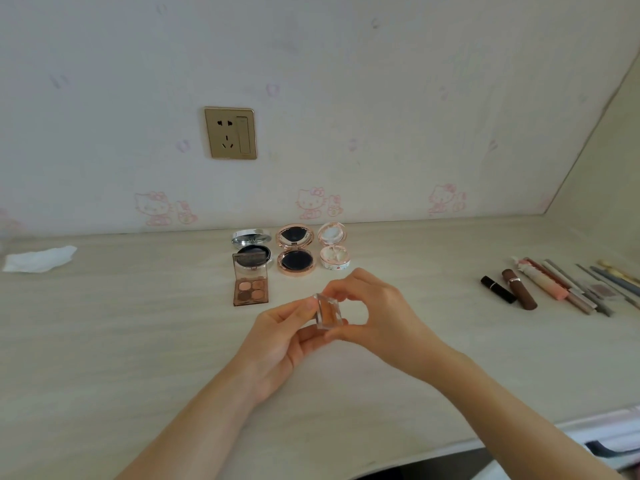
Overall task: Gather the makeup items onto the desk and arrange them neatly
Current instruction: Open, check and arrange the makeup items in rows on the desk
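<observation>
Currently both hands share one item: a small clear case [328, 311] with a brownish pan inside, held above the surface [138, 341], in front of the row of compacts; left hand [277, 341] pinches its left edge between thumb and fingers, right hand [374, 306] pinches the top and right side; so each grip is grasping the case, neither released. Can't tell whether the lid is being opened or is closed; the case is tilted toward the camera.

Already laid out: brown four-pan palette [250, 284] open, touching the silver compact [251, 245] behind it; rose-gold compact [295, 252] and white floral compact [333, 251] open just beside, near the wall. Well apart to the right: black lipstick [498, 289], brown tube [519, 289], a pink-white stick [540, 280] and a fan of pencils [588, 289]. A crumpled tissue [40, 259] lies far left; a wall socket [230, 132] is above.

Risks, my read:
- clear plastic looks slick, fingertip-only hold; if the lid pops suddenly the case could jump out and the pan crack on the surface;
- likely slot is beside the palette, below the rose-gold compact; setting down carelessly could nudge the palette or tip an upright mirror lid;
- placing it skewed breaks the row alignment; square it to the palette edge;
- a sleeveless forearm sweep right could roll the lipstick and tube.
</observation>
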`<state>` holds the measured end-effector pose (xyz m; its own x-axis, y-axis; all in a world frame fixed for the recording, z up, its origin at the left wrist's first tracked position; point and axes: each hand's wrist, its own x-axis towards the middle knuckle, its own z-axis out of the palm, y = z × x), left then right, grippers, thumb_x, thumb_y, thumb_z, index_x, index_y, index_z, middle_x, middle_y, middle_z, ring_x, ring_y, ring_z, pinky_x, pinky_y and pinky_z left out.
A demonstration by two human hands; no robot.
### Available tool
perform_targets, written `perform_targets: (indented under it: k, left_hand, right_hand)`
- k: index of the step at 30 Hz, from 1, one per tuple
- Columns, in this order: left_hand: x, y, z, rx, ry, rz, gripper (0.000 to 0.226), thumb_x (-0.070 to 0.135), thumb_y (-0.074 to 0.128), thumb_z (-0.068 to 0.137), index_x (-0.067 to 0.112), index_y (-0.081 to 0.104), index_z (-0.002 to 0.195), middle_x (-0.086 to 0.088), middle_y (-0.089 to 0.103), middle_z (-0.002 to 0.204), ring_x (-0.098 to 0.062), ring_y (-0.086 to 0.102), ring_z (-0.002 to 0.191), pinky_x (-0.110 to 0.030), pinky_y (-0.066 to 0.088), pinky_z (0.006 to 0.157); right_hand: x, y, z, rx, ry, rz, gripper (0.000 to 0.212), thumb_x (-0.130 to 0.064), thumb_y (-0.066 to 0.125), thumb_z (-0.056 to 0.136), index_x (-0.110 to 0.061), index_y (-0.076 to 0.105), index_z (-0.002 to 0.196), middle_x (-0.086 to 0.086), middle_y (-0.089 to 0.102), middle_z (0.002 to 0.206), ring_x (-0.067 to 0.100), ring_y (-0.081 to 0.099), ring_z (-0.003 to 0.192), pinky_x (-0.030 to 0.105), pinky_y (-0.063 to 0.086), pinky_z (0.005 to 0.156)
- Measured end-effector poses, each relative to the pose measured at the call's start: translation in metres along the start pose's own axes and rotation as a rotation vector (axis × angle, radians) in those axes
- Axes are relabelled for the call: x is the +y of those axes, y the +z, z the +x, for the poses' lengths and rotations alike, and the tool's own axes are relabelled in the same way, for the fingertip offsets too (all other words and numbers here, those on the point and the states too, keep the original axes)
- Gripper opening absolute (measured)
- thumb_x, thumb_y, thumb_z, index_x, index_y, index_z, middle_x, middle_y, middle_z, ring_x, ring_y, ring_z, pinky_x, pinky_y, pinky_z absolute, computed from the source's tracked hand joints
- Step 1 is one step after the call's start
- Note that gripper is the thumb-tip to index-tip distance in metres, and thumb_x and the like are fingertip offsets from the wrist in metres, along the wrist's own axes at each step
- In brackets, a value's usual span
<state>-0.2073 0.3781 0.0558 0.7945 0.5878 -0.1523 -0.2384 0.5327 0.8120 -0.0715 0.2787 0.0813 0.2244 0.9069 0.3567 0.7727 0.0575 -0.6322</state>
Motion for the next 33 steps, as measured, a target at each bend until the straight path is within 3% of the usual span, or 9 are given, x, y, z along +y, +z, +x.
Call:
perform_targets:
  k: [4,10,14,18,21,26,30,33]
  left_hand:
    - [-0.004,0.000,0.000,-0.003,0.015,-0.013,0.036,0.020,0.059,0.080,-0.004,0.068,0.106,-0.025,0.069,0.103,-0.035,0.070,0.092,-0.031,0.058,0.071]
    - [-0.009,-0.003,0.004,0.042,0.104,-0.035,0.043,0.012,0.066,0.076,0.000,0.064,0.117,-0.022,0.068,0.111,-0.035,0.066,0.104,-0.037,0.058,0.080]
    - [-0.009,-0.003,0.004,0.071,0.198,0.067,0.050,0.010,0.072,0.066,0.005,0.064,0.115,-0.010,0.070,0.113,-0.026,0.067,0.106,-0.037,0.056,0.087]
    - [-0.011,-0.004,0.002,0.052,0.269,0.295,0.045,-0.001,0.074,0.073,0.012,0.066,0.116,0.000,0.070,0.115,-0.014,0.063,0.113,-0.030,0.051,0.092]
    - [-0.012,-0.004,0.000,0.031,0.309,0.361,0.045,-0.011,0.070,0.075,0.011,0.066,0.115,0.002,0.071,0.114,-0.009,0.062,0.114,-0.019,0.052,0.083]
    - [-0.011,-0.005,0.002,0.024,0.291,0.342,0.049,-0.008,0.073,0.074,0.011,0.065,0.118,0.004,0.070,0.116,-0.005,0.059,0.116,-0.020,0.051,0.089]
    - [-0.011,-0.002,0.005,0.058,0.149,0.101,0.042,0.018,0.068,0.079,0.005,0.064,0.118,-0.009,0.069,0.116,-0.020,0.063,0.113,-0.036,0.048,0.098]
    - [-0.010,-0.002,0.005,0.084,0.041,0.011,0.037,0.023,0.060,0.089,-0.002,0.064,0.115,-0.018,0.067,0.116,-0.032,0.064,0.108,-0.045,0.048,0.099]
  right_hand:
    - [-0.002,-0.005,0.003,-0.038,0.014,-0.065,0.042,-0.026,0.082,0.069,-0.026,0.062,0.105,-0.016,0.055,0.101,-0.002,0.051,0.098,0.012,0.041,0.084]
    - [-0.003,0.000,-0.003,-0.053,0.184,-0.003,0.046,-0.027,0.071,0.083,-0.034,0.051,0.124,-0.019,0.051,0.123,-0.002,0.051,0.109,0.017,0.045,0.092]
    - [-0.009,0.002,0.000,0.010,0.519,0.286,0.033,-0.033,0.060,0.090,-0.020,0.059,0.120,-0.010,0.063,0.113,0.007,0.065,0.096,0.027,0.055,0.086]
    - [-0.011,0.002,0.004,-0.089,0.704,0.633,0.038,-0.043,0.059,0.091,-0.009,0.068,0.105,0.008,0.070,0.105,0.020,0.072,0.086,0.033,0.058,0.083]
    - [-0.006,0.003,0.006,-0.101,0.691,0.706,0.038,-0.039,0.061,0.091,-0.004,0.068,0.105,0.012,0.071,0.105,0.023,0.072,0.087,0.033,0.057,0.085]
    - [0.000,0.006,0.006,-0.083,0.656,0.702,0.030,-0.035,0.065,0.088,-0.010,0.068,0.105,0.006,0.072,0.104,0.020,0.072,0.090,0.035,0.057,0.087]
    - [-0.005,0.009,0.004,0.085,0.478,0.330,0.025,-0.031,0.073,0.080,-0.027,0.063,0.103,-0.012,0.067,0.099,0.002,0.068,0.084,0.024,0.057,0.076]
    - [-0.004,0.017,0.000,0.094,0.234,0.098,0.033,-0.030,0.072,0.080,-0.030,0.060,0.111,-0.018,0.060,0.105,-0.005,0.059,0.095,0.012,0.049,0.073]
